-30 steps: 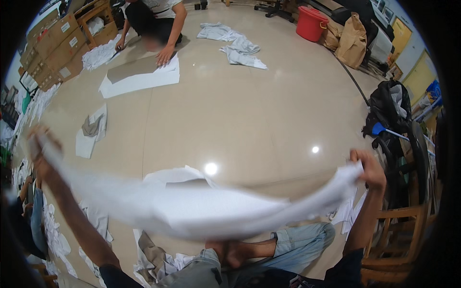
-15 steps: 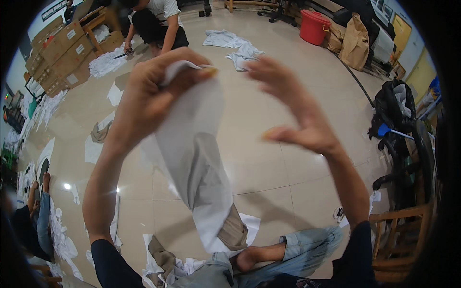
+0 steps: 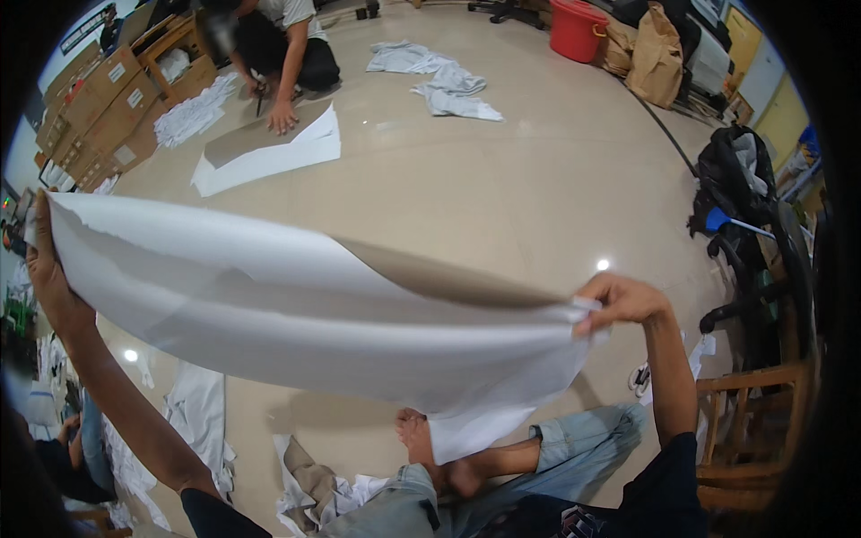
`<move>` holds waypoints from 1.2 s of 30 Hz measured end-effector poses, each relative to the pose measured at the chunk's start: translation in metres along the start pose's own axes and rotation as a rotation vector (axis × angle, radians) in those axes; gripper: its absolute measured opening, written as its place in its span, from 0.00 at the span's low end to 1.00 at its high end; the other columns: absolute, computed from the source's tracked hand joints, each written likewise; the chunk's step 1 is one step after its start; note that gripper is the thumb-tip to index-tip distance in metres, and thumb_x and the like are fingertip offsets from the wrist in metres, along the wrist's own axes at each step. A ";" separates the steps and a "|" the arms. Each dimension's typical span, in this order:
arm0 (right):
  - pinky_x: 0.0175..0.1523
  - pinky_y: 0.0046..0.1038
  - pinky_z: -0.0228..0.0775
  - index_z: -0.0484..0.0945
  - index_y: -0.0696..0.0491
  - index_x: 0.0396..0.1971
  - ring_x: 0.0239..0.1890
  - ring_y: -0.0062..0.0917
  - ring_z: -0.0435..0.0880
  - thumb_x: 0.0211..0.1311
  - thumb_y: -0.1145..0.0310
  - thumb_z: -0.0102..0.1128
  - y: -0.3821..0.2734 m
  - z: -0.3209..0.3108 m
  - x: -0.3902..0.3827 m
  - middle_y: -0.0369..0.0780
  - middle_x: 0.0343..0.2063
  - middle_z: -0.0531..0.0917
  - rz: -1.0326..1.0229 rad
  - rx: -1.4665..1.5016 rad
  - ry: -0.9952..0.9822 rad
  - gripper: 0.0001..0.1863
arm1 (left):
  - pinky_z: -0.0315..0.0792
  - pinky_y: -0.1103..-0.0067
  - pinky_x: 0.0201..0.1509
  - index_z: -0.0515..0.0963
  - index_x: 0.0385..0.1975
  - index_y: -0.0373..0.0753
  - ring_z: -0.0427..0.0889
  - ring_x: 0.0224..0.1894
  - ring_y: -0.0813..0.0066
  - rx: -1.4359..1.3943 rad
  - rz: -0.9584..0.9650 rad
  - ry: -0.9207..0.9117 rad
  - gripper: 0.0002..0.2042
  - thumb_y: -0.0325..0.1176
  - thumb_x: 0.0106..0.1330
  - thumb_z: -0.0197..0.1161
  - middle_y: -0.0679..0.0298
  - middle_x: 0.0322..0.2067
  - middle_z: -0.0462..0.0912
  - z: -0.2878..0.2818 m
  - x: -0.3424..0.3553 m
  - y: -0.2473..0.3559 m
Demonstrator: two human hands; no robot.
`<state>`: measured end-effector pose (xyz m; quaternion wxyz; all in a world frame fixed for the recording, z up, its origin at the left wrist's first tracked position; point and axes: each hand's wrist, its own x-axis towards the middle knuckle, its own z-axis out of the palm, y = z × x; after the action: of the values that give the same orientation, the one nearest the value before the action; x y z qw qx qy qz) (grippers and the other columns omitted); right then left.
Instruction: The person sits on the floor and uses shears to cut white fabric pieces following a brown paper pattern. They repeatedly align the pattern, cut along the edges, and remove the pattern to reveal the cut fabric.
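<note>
A long piece of fabric (image 3: 296, 305), white on the side facing me and taupe on the other, is stretched across the view between my hands. At the far left, my left hand (image 3: 52, 273) is closed on one upper corner. My right hand (image 3: 626, 300) pinches the opposite end, where the cloth bunches slightly. Its middle sags, and the lower right part hangs down over my bare foot (image 3: 417, 438). Scraps of white and taupe cloth (image 3: 314, 489) lie on the floor beside my leg.
Ahead, a crouching person (image 3: 278, 45) presses a hand on another white and taupe piece (image 3: 269, 157). Crumpled pale cloth (image 3: 439, 79) lies on the tiles. Cardboard boxes (image 3: 108, 103), a red bucket (image 3: 575, 31), a black bag (image 3: 734, 179) and a wooden chair (image 3: 753, 421) stand around.
My hands have spread far apart, unfolding the fabric that hung from my left hand. My right hand has taken hold of its other end. The crouching person now leans over another piece.
</note>
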<state>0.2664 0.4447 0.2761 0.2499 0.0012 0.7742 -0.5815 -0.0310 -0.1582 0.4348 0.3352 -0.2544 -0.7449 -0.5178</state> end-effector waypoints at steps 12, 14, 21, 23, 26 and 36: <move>0.33 0.32 0.73 0.85 0.58 0.40 0.21 0.32 0.81 0.63 0.68 0.66 -0.048 -0.123 0.020 0.47 0.21 0.83 -0.661 -0.892 1.679 0.10 | 0.64 0.86 0.28 0.87 0.48 0.42 0.68 0.27 0.93 -0.020 -0.319 -0.021 0.16 0.47 0.73 0.66 0.75 0.30 0.82 0.151 0.064 -0.079; 0.32 0.31 0.72 0.86 0.56 0.44 0.21 0.26 0.81 0.66 0.67 0.68 -0.074 -0.124 0.008 0.43 0.20 0.85 -0.769 -0.860 1.784 0.11 | 0.59 0.85 0.24 0.85 0.53 0.42 0.61 0.24 0.92 -0.152 -0.299 -0.066 0.18 0.48 0.73 0.65 0.74 0.34 0.82 0.111 0.088 -0.082; 0.48 0.19 0.68 0.84 0.60 0.50 0.41 0.13 0.77 0.73 0.63 0.64 -0.082 -0.061 -0.049 0.32 0.39 0.84 -0.944 -0.101 1.565 0.16 | 0.59 0.87 0.23 0.74 0.65 0.40 0.62 0.22 0.90 0.548 0.526 -0.005 0.19 0.40 0.81 0.54 0.70 0.43 0.80 0.021 -0.006 -0.007; 0.50 0.18 0.66 0.84 0.61 0.48 0.43 0.13 0.76 0.74 0.64 0.62 -0.057 -0.042 -0.074 0.33 0.40 0.83 -0.741 -0.083 1.469 0.15 | 0.65 0.84 0.28 0.76 0.57 0.36 0.65 0.24 0.88 0.065 0.028 -0.021 0.15 0.39 0.81 0.52 0.67 0.38 0.80 -0.003 -0.052 -0.014; 0.38 0.18 0.62 0.82 0.55 0.36 0.31 0.11 0.71 0.76 0.58 0.59 -0.020 -0.006 -0.079 0.28 0.28 0.78 -0.643 -0.029 1.355 0.15 | 0.70 0.80 0.33 0.77 0.43 0.36 0.74 0.29 0.85 -0.266 -0.211 0.029 0.14 0.42 0.80 0.55 0.64 0.34 0.82 -0.013 -0.117 -0.008; 0.44 0.26 0.77 0.85 0.62 0.40 0.38 0.21 0.84 0.76 0.55 0.57 0.123 0.070 -0.032 0.36 0.29 0.84 -0.357 0.532 1.057 0.21 | 0.74 0.81 0.49 0.84 0.41 0.32 0.82 0.43 0.76 -0.131 -0.658 -0.167 0.10 0.33 0.75 0.60 0.61 0.42 0.87 0.037 -0.300 -0.023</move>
<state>0.3577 0.4308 0.1641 -0.2774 0.2219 0.6099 -0.7084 0.1374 -0.1408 0.1836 0.0709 -0.0631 -0.7771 -0.6222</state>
